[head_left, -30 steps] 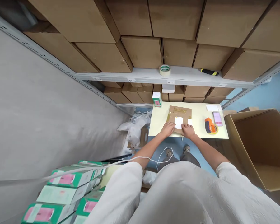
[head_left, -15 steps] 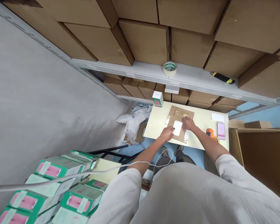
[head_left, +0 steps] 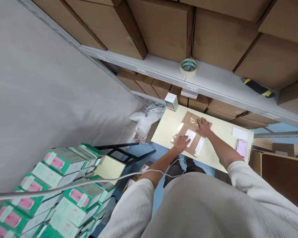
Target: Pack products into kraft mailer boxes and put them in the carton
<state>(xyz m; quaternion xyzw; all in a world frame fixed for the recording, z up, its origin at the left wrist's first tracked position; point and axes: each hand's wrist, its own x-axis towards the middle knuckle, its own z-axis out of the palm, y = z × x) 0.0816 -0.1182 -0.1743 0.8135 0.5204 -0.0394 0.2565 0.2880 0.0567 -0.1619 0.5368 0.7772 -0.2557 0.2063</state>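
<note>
pack (head_left: 185, 127) in the middle of the frame has a new hold on it: the left hand (head_left: 181, 143), open, has moved onto its white label (head_left: 190, 135), and the right hand (head_left: 204, 127), open too, has gone up to its top right part, so now both press it down. it lies flat on a pale yellow table (head_left: 161, 130), with a small green and white box (head_left: 172, 101) at the top left corner and a phone (head_left: 241, 148) at the right. around that are a grey wall (head_left: 39, 76) at the left, green boxes (head_left: 76, 198) at the lower left, and a shelf (head_left: 216, 77) across the top.
</note>
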